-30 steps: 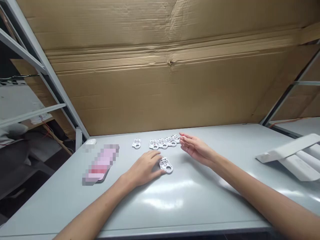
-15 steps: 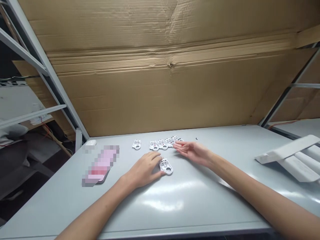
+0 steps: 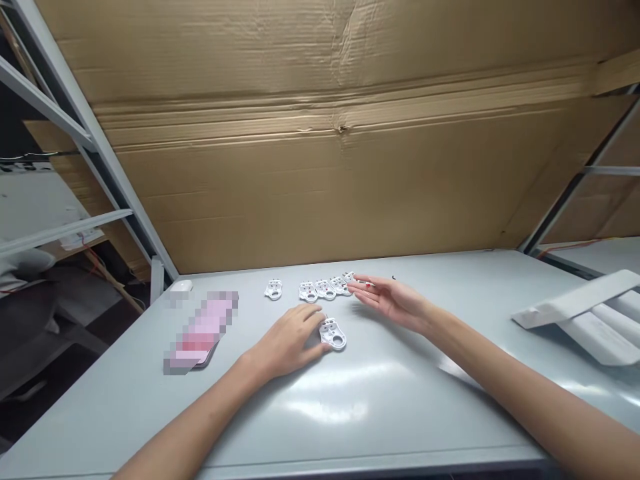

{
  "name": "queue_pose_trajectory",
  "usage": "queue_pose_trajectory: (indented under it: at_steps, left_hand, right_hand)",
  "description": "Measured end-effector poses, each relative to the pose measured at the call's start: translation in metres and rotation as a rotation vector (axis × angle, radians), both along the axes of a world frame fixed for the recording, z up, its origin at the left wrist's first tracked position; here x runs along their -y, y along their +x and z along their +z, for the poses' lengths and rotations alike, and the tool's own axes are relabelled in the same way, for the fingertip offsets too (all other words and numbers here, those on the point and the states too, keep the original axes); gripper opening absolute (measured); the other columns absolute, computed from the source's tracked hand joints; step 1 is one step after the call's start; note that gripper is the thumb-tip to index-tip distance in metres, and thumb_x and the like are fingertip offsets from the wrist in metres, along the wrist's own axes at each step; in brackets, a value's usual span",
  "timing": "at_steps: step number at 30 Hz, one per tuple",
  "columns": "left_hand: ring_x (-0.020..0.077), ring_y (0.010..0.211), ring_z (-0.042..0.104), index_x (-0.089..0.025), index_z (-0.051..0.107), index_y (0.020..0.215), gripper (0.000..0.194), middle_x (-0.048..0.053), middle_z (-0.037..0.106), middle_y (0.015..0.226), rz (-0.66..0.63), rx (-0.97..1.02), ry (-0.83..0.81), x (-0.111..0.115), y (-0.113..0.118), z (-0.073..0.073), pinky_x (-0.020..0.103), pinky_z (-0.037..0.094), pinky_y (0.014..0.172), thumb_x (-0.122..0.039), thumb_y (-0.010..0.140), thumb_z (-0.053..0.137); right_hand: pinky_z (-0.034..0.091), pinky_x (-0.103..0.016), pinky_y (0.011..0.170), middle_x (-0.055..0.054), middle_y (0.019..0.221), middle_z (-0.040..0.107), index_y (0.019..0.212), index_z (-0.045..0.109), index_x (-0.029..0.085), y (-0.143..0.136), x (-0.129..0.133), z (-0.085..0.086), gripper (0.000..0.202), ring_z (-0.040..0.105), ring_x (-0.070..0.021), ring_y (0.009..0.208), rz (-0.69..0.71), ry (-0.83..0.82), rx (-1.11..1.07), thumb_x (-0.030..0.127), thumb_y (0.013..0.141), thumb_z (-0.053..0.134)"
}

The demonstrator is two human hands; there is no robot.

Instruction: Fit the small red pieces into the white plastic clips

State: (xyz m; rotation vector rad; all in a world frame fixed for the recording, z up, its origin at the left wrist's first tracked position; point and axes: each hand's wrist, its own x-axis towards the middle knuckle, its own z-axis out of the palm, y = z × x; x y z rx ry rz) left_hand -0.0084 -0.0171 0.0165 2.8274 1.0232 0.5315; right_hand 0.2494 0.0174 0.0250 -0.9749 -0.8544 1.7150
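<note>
My left hand [image 3: 290, 340] rests on the table with thumb and fingertips gripping the edge of a white plastic part [image 3: 331, 332]; the part has a ring-shaped end and small pins at the top. Behind it lies a row of similar white parts [image 3: 325, 289], some with small red spots. My right hand [image 3: 393, 300] is palm-inward beside the right end of that row, its fingers stretched out and covering part of it. A tiny red spot shows by its fingertips; I cannot tell whether it touches them. One more white part [image 3: 273, 289] lies apart at the left.
A phone-like pink object [image 3: 205, 330], blurred out, lies at the left, with a white rounded item [image 3: 181, 286] behind it. A tiny black piece [image 3: 394, 277] lies beyond my right hand. White folded packaging [image 3: 583, 317] stands at the right. Cardboard [image 3: 320, 193] closes off the back.
My right hand has shifted slightly right with its fingers a little more apart, and a red spot now shows by them. My left hand and its white part stay nearly still.
</note>
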Motion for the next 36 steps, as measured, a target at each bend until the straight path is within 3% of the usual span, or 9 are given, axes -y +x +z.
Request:
queue_pose_trajectory:
  at_steps: [5,8,12,14,17,23,27,33,36]
  left_hand:
    - [0.031,0.128,0.049,-0.02,0.052,0.132,0.048,0.014,0.051,0.141,-0.043,-0.014,-0.06,0.008,0.006,0.002,0.044,0.044,0.103,-0.037,0.088,0.065]
    - [0.0307,0.127,0.051,-0.021,0.056,0.129,0.046,0.013,0.053,0.139,-0.082,-0.01,-0.097,0.012,0.007,0.004,0.043,0.045,0.104,-0.037,0.087,0.066]
    - [0.0274,0.123,0.056,-0.023,0.061,0.117,0.03,0.01,0.056,0.136,-0.095,0.034,-0.139,0.014,0.009,0.005,0.039,0.047,0.101,-0.031,0.088,0.066]
    - [0.0256,0.121,0.057,-0.023,0.062,0.111,0.023,0.009,0.058,0.133,-0.102,0.048,-0.148,0.014,0.01,0.005,0.037,0.048,0.1,-0.026,0.089,0.065]
    - [0.0251,0.117,0.06,-0.022,0.062,0.106,0.018,0.007,0.062,0.127,-0.101,0.043,-0.136,0.013,0.01,0.005,0.037,0.049,0.097,-0.024,0.088,0.065]
    - [0.0264,0.122,0.055,-0.023,0.06,0.106,0.018,0.007,0.064,0.124,-0.028,0.028,0.019,0.0,-0.003,0.009,0.042,0.045,0.102,-0.021,0.089,0.063]
    - [0.0271,0.127,0.051,-0.022,0.058,0.116,0.027,0.009,0.057,0.135,0.135,0.012,0.127,-0.015,-0.021,0.01,0.045,0.042,0.105,-0.017,0.089,0.056]
    - [0.0291,0.136,0.043,-0.019,0.05,0.129,0.038,0.01,0.056,0.138,0.236,0.007,0.075,-0.034,-0.04,0.003,0.048,0.038,0.109,-0.024,0.092,0.051]
    - [0.0273,0.13,0.049,-0.02,0.045,0.132,0.04,0.01,0.056,0.136,0.227,0.042,0.038,-0.039,-0.042,-0.002,0.045,0.041,0.107,-0.026,0.093,0.05]
  right_hand:
    - [0.051,-0.026,0.103,-0.01,0.122,0.068,0.1,0.068,0.019,0.01,-0.008,0.0,0.016,0.061,-0.018,0.12,-0.107,0.052,0.107,0.016,0.091,0.055]
    - [0.053,-0.028,0.1,-0.01,0.12,0.069,0.101,0.067,0.019,0.022,-0.015,0.0,0.017,0.063,-0.0183,0.117,-0.165,0.103,0.203,0.016,0.089,0.056]
    - [0.057,-0.042,0.087,-0.011,0.113,0.071,0.114,0.063,0.02,0.041,-0.023,-0.004,0.028,0.067,-0.0275,0.106,-0.233,0.375,0.75,0.029,0.087,0.061]
    - [0.056,-0.044,0.082,-0.01,0.106,0.071,0.122,0.059,0.022,0.048,-0.025,-0.009,0.036,0.068,-0.0273,0.095,-0.259,0.575,1.057,0.029,0.087,0.057]
    - [0.054,-0.041,0.079,-0.006,0.096,0.071,0.135,0.048,0.023,0.054,-0.029,-0.017,0.049,0.068,-0.0244,0.085,-0.203,0.736,1.266,0.025,0.087,0.051]
    - [0.051,-0.037,0.075,-0.007,0.095,0.071,0.14,0.042,0.019,0.059,-0.031,-0.026,0.053,0.066,-0.0247,0.083,-0.119,0.677,1.478,0.023,0.088,0.045]
    - [0.049,-0.036,0.073,-0.008,0.096,0.072,0.139,0.046,0.019,0.061,-0.031,-0.027,0.052,0.066,-0.0268,0.086,-0.086,0.634,1.606,0.025,0.088,0.045]
    - [0.049,-0.037,0.074,-0.011,0.105,0.073,0.131,0.055,0.02,0.058,-0.029,-0.025,0.044,0.067,-0.0296,0.093,-0.087,0.634,1.658,0.035,0.091,0.047]
    - [0.049,-0.041,0.082,-0.014,0.116,0.07,0.124,0.06,0.018,0.045,-0.02,-0.018,0.039,0.064,-0.0328,0.105,-0.079,0.731,1.657,0.034,0.092,0.045]
